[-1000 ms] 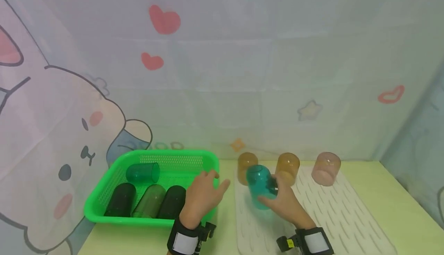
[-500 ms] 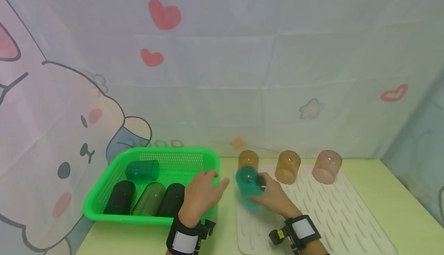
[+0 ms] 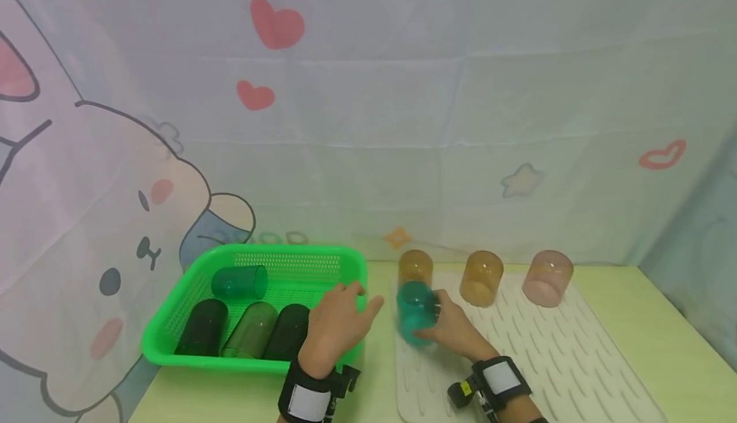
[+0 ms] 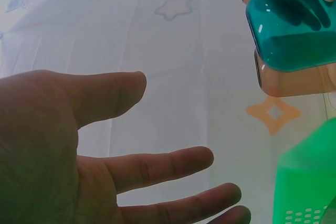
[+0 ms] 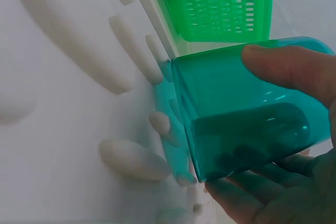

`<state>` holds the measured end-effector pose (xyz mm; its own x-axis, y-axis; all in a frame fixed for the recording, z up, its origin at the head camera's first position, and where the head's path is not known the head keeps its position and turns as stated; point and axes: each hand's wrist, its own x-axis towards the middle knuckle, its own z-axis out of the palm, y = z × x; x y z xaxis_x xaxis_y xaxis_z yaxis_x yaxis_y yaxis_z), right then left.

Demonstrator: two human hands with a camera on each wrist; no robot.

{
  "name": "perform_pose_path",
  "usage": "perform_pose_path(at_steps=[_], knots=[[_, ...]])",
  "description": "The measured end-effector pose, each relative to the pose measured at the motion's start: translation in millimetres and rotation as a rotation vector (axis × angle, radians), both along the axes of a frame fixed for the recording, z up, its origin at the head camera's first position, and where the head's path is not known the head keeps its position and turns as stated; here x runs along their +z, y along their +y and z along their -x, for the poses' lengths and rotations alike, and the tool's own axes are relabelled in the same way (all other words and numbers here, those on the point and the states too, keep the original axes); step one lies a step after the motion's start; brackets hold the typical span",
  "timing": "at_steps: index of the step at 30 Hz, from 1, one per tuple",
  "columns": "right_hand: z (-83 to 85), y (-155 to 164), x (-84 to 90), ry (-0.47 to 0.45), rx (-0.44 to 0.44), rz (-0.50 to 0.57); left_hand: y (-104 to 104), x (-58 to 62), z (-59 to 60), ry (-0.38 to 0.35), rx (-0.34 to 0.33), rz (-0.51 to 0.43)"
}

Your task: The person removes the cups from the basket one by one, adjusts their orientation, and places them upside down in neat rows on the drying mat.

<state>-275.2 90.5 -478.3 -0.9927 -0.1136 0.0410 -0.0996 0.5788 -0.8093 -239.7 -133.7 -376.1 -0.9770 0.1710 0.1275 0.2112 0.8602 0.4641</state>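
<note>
Right hand gripped the teal cup low centre of frame, over the near left corner of the white ridged mat. Cup tilted, mouth downward. Left hand lay open-fingered at the green basket's right rim, holding nothing.

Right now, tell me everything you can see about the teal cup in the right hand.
The teal cup is translucent, smooth plastic, round with a flat base and no handle. The right hand holds it mouth-down at the left edge of the white ridged mat, thumb on one side, fingers on the other. It sits just in front of an amber cup, beside the green basket.
</note>
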Motion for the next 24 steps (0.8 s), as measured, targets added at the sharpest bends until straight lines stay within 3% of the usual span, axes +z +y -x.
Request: perform_pose_path(at_steps=[12,24], knots=[[-2.2,7,-6.6,-0.002,0.024,-0.019,-1,2.5,-3.1,-0.023,-0.017,0.004],[-23.2,57,24.5,-0.085,0.005,-0.116,-26,8.4,-5.2,-0.076,-0.089,0.038]])
